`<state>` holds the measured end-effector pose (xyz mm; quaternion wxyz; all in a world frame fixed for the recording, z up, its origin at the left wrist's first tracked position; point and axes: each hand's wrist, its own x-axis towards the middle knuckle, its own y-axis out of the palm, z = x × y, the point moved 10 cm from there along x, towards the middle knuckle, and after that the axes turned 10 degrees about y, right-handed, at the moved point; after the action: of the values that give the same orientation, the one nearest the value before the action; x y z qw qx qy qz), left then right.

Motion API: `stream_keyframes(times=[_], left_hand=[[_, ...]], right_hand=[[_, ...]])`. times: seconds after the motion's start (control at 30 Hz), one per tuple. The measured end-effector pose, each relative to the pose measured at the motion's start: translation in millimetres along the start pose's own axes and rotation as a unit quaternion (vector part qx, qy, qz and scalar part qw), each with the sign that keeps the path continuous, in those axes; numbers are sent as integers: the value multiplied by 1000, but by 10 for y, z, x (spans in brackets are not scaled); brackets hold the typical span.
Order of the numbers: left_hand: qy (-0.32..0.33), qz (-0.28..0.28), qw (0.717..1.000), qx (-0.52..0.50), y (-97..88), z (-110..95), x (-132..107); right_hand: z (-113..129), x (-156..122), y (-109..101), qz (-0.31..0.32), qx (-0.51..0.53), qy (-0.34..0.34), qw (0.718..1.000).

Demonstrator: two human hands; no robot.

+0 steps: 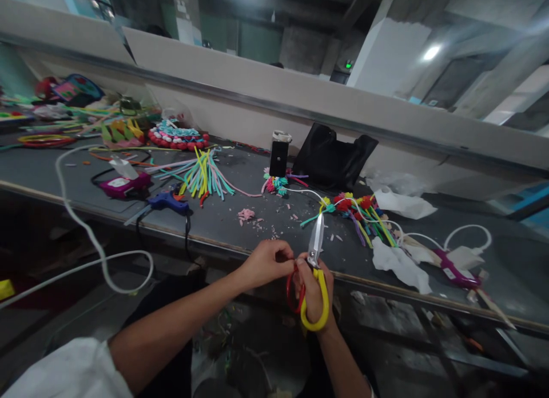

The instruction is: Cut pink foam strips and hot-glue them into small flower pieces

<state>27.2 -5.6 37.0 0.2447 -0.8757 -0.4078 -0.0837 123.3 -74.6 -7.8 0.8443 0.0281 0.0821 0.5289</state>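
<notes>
My right hand (315,289) holds a pair of scissors (316,243), with the blades pointing up and away and the yellow handle looped round my hand. A thin red loop (290,295) hangs between my hands; I cannot tell whether it is the scissors' other handle. My left hand (268,263) is closed in a pinch, its fingertips meeting those of my right hand. What it pinches is too small to make out. Just beyond lies a small pink fluffy piece (246,214) among pink clippings on the dark table (223,221).
Colourful pipe cleaners (206,172) lie in a bundle at left, near a blue glue gun (168,202) and a purple device (124,184). A phone (278,155) stands before a black bag (334,155). Red and yellow fluffy flowers (351,203) lie right, beside white paper (398,263) and a cable.
</notes>
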Motion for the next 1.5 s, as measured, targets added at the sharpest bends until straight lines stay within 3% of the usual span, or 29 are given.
stream_keyframes(times=[0.1,0.27,0.4,0.5,0.63,0.77,1.1,1.5], left_hand=[[-48,11,995,-90,45,124,-13],[-85,-6,980,-178,57,167,-22],[-95,-106,959,-245,-92,159,-17],[-87,-181,938,-283,-220,173,-15],[-68,-227,928,-287,-327,191,-10],[-78,-244,927,-275,-354,212,-31],[-97,-263,927,-250,-351,199,-59],[-96,-273,928,-235,-367,193,-73]], right_hand=[[1,-20,11,1,-12,7,1000],[10,-50,10,-18,-19,6,1000],[-25,-80,91,-7,-37,6,999],[-63,-113,222,18,-122,-16,992],[-36,-150,309,-8,-235,-92,968],[1,-163,368,-15,-280,-134,950],[-68,-137,348,-44,-342,-140,928],[-20,-153,317,-72,-350,-148,922]])
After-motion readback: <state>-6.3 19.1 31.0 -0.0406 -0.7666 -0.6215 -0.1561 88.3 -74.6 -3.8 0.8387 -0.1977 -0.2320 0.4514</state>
